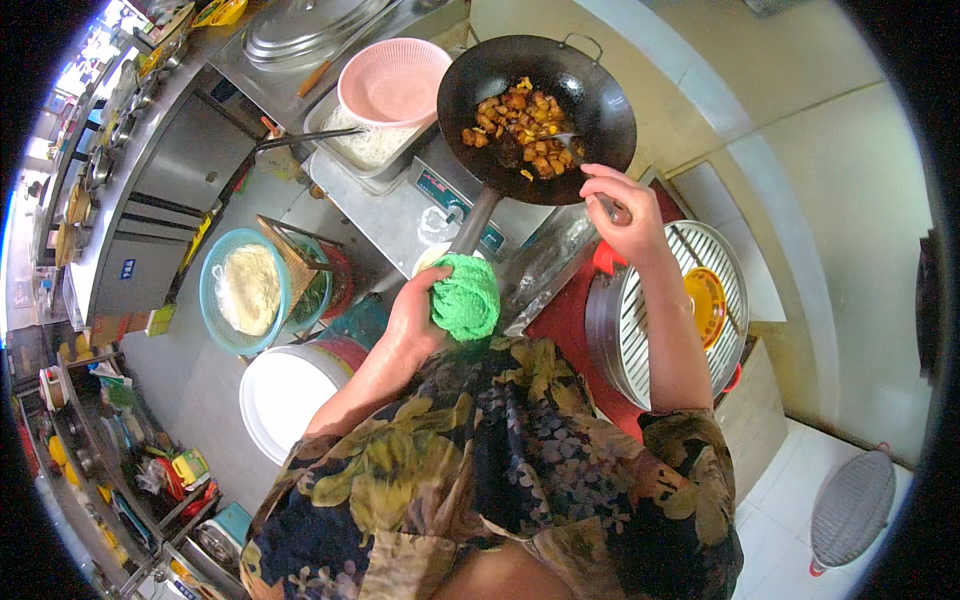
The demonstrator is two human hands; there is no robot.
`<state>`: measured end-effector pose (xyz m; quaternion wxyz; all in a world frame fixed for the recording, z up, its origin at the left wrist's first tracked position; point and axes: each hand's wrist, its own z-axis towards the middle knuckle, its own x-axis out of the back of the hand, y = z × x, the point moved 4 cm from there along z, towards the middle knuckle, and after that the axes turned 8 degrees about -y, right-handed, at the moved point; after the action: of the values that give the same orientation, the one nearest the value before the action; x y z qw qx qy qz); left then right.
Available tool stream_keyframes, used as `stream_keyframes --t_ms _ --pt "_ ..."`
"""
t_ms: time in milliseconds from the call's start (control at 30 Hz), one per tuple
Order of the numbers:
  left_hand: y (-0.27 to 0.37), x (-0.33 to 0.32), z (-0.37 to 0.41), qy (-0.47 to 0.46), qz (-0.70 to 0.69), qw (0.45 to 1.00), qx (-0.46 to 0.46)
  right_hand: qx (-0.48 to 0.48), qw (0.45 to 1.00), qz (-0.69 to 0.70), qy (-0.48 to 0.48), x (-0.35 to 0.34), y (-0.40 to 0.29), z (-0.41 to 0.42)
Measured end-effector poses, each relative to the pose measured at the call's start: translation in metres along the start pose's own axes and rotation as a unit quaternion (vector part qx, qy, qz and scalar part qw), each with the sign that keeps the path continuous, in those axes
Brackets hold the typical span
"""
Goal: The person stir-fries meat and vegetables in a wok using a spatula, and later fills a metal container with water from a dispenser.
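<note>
A dark wok [600, 112] sits over a steel cooker with a green control panel. Browned chunks of food [517, 112] and some yellow bits lie in it. A green cloth [466, 298] is bunched round the end of the wok's handle [477, 221], and my left hand [416, 307] grips it there. At the wok's near right edge, my right hand [624, 214] holds the handle of a metal utensil [570, 142], its tip among the food. The utensil's full shape is partly hidden by my fingers.
Left of the wok, a pink plastic basket [390, 82] rests over a metal tray [352, 161] of pale noodle-like strands. A slatted steamer rack [675, 292] with a yellow dish [705, 307] stands at right. Lower left are a blue basket [208, 300] and a white bucket [289, 397].
</note>
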<state>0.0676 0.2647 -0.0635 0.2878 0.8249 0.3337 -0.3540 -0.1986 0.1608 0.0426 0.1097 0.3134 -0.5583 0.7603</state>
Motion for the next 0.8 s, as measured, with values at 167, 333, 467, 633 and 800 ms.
stream_keyframes --t_ms 167,333,467,633,800 --pt "-0.001 -0.005 -0.006 0.007 -0.009 1.000 0.006 0.039 0.999 0.024 0.011 -0.018 -0.014 0.007" --pt "0.001 -0.015 -0.009 0.016 -0.005 1.000 0.017 0.077 0.995 -0.055 0.014 -0.056 0.006 0.010" --pt "0.001 -0.009 -0.006 0.009 -0.003 1.000 0.011 0.015 0.999 0.023 0.023 -0.055 0.015 0.006" --pt "0.001 -0.012 -0.008 -0.003 -0.024 0.999 0.027 0.035 0.996 -0.024 0.076 -0.015 -0.007 -0.008" --pt "0.018 0.015 0.006 -0.020 0.078 0.995 -0.053 -0.003 0.999 -0.024 0.047 -0.024 0.000 -0.017"
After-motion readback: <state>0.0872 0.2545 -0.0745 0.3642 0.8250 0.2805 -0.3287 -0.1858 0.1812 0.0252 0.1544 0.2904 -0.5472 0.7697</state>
